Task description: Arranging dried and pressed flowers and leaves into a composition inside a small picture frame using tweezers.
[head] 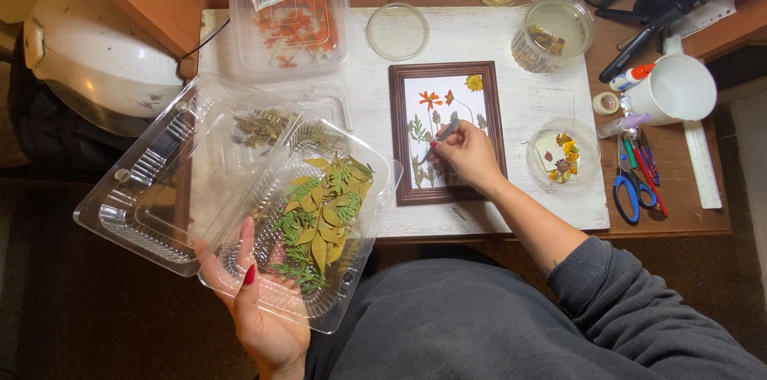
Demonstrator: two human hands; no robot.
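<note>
- White-painted board (487, 40) on a wooden desk (687, 216), upper centre of frame; dark floor below and left
- Left hand (260, 312), lower left, fingers spread under an open clear clamshell box (240, 188) of pressed leaves (323, 216), held off the desk's front edge
- Right hand (470, 158), centre, fingers pinched on tweezers (444, 134) over the brown picture frame (447, 132)
- Scissors (635, 184) and a white mug (677, 91) crowd the right edge

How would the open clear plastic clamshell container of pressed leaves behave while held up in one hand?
The clear plastic clamshell container looks thin, so it probably flexes. The left hand supports only one corner, so it may tilt. The pressed leaves lie loose and could slide.
</note>
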